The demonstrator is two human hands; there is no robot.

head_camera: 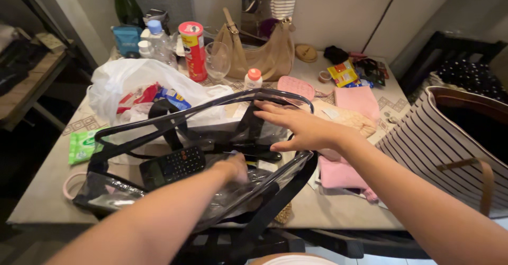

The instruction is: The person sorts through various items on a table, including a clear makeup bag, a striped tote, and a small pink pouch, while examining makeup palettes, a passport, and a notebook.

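A clear plastic bag [211,159] with black trim and straps lies at the near edge of the surface [42,201], a black calculator [172,165] inside it. The left hand [235,168] reaches into the bag; its grip cannot be told through the plastic. The right hand [296,127] rests open and flat on the rim. The bag looks light, floppy and slick, so the stiffer black rim or straps likely offer the surest hold.
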